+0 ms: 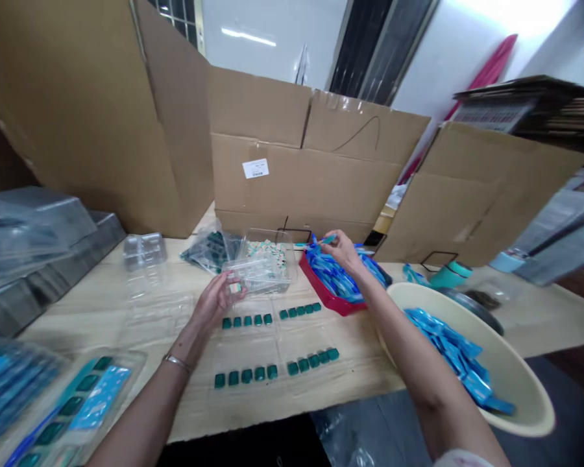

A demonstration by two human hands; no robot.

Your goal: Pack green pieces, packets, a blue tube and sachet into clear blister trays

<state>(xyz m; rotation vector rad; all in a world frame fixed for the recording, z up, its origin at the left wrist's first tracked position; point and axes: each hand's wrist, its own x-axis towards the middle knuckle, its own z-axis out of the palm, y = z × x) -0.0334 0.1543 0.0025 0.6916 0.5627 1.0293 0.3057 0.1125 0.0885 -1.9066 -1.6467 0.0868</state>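
Note:
My left hand (217,297) is closed on the edge of a clear plastic tray (255,274), held just above the table; a small pale piece shows by the fingers. My right hand (343,250) reaches over a red tray (327,295) heaped with slim blue pen-shaped sticks (333,275). Its fingertips are pinched on a light-blue stick (328,239). In front of my hands, small dark green square pieces (259,373) lie in rows in clear plastic trays on the table. Behind the held tray stands a clear box of small pale pieces (270,253).
At the right, a cream basin (530,405) holds blue packets (460,353). Filled clear packs (90,402) lie at the lower left, with stacked clear trays (34,227) behind. Cardboard (306,175) walls off the table's back. A bag of dark green pieces (211,250) lies near the box.

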